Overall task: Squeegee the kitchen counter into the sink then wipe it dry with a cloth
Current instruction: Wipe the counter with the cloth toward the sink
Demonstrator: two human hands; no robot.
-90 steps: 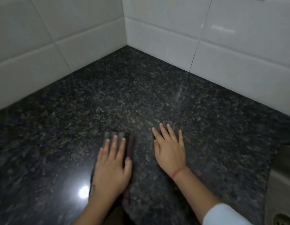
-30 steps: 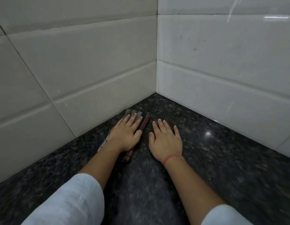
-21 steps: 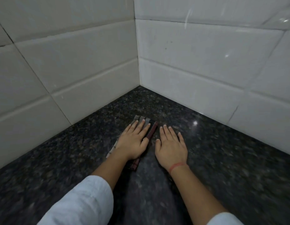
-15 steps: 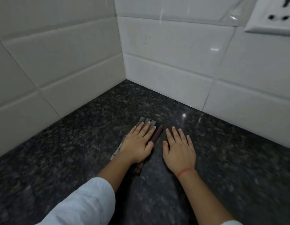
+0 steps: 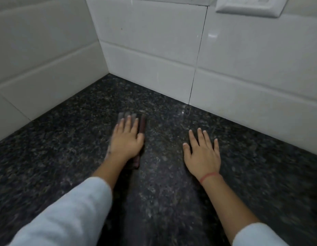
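Presses a folded cloth (image 5: 125, 115) flat onto the dark speckled tabletop (image 5: 74, 139) with the left grip (image 5: 126, 141), palm down, fingers straight and close together. Covers most of the cloth that way: leaves only a grey striped end showing past the fingertips and a dark red edge along the thumb side, running back toward the wrist. Blurs the cloth's pattern too much to tell more.

Rests the right grip (image 5: 202, 153) palm down on the bare stone, fingers straight and a little spread, pinching nothing. Keeps well apart from the cloth and from the left grip, with open tabletop between.

Sits near the inner corner where two white tiled walls (image 5: 154, 59) meet, the cloth touching neither wall. Carries a thin red thread (image 5: 208, 176) round the right wrist. Wears pale sleeves on both forearms, the left sleeve (image 5: 69, 215) large in the foreground, the right sleeve (image 5: 255, 235) at the lower edge. Shows a white socket plate (image 5: 248, 6) high on the right-hand wall, cut off by the top of the view.
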